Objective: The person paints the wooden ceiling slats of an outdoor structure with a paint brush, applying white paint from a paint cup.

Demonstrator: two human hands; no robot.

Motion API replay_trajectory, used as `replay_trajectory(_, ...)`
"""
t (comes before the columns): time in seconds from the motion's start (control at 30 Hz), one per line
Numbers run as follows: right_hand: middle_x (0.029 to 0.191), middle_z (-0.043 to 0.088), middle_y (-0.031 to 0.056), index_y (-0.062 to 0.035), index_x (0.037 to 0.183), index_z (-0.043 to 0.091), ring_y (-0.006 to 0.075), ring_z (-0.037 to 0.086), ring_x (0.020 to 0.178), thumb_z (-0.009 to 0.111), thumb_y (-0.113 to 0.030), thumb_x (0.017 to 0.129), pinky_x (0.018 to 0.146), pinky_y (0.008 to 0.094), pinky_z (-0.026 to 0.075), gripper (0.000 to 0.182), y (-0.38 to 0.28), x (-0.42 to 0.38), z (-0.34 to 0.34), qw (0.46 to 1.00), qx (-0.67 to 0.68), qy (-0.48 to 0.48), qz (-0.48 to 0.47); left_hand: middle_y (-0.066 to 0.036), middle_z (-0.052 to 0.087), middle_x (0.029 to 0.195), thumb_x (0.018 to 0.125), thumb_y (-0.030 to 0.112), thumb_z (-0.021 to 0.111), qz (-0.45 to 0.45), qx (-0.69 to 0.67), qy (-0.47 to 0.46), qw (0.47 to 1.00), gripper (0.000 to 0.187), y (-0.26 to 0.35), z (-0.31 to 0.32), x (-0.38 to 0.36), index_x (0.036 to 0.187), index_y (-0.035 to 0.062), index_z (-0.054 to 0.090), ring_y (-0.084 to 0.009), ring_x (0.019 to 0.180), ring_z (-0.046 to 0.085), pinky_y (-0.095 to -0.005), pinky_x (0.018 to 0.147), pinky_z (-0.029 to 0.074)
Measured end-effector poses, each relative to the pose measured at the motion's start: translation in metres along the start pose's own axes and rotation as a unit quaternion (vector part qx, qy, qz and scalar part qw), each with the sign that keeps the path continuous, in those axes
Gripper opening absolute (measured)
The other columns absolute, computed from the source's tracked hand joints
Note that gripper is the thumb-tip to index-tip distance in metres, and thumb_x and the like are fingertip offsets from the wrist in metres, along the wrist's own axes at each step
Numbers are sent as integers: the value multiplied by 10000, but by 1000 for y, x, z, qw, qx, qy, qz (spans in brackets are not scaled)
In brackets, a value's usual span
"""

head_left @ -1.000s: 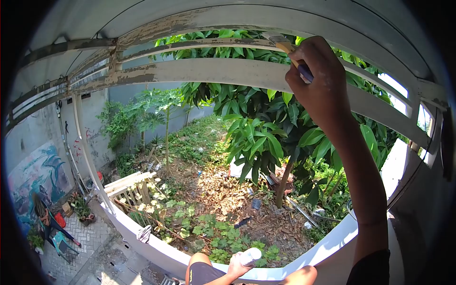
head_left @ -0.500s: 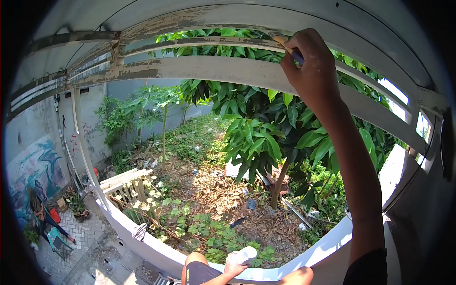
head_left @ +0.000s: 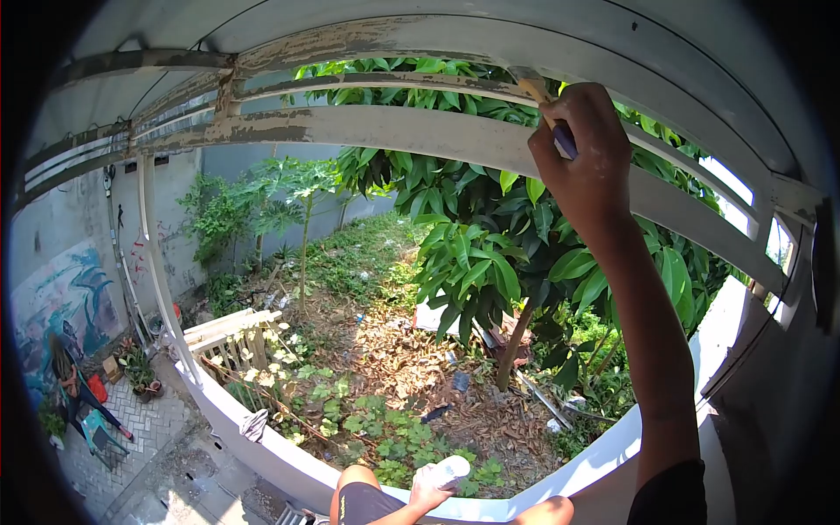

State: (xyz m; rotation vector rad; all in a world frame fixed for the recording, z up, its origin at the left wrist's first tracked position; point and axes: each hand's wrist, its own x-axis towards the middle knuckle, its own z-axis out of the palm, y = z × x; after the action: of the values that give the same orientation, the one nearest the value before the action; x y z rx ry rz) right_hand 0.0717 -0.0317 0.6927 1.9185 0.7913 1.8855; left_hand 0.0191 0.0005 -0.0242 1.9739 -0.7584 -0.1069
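Raised high, my right hand is closed around a paintbrush with a wooden and purple-blue handle. The bristle end meets the underside of the upper beam, which is pale with brown, flaking patches toward the left. Below it run a thin rail and a wide white board of the same frame. Low in view, my left hand grips a white container near my knees. What is inside the container I cannot make out.
A white curved wall runs below me, with a grey cloth on it. Beyond stands a leafy tree. Down at the left a person sits on paving near potted plants. A ladder top shows at the bottom.
My right hand and the paintbrush have shifted slightly down and right, and more of the brush head shows. My left hand still holds the white container. The view has moved a little.
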Motion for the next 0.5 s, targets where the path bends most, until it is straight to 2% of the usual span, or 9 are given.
replay_trajectory(0.2,933,552,101,-34,930,565,262,620,710,694,60,773,636,398,525,224,15,8,7,998,-3,-52,32,-178,571,1203,624,513,943,-8,-9,-5,1000,908,-3,6,-1,1284,45,532,-368,1199,547,-456,1040,468)
replay_trajectory(0.4,934,596,110,-30,952,610,243,630,715,722,75,774,644,350,546,235,8,-6,-8,998,3,48,-33,-188,570,1204,618,522,945,-19,-14,-3,1000,917,-5,6,-1,1284,46,533,-376,1214,544,-461,1048,466)
replay_trajectory(0.47,908,616,113,-28,949,624,223,640,708,726,70,785,630,330,549,217,8,-9,-19,994,14,72,84,-189,569,1205,620,528,943,-24,-25,-6,999,923,-7,4,0,1287,43,528,-378,1208,545,-464,1048,464)
replay_trajectory(0.5,886,622,104,-32,940,627,204,650,708,727,65,788,612,326,543,207,13,-7,-22,995,15,92,47,-189,569,1205,620,528,943,-24,-25,-6,999,923,-9,6,1,1287,43,528,-378,1208,545,-464,1048,464)
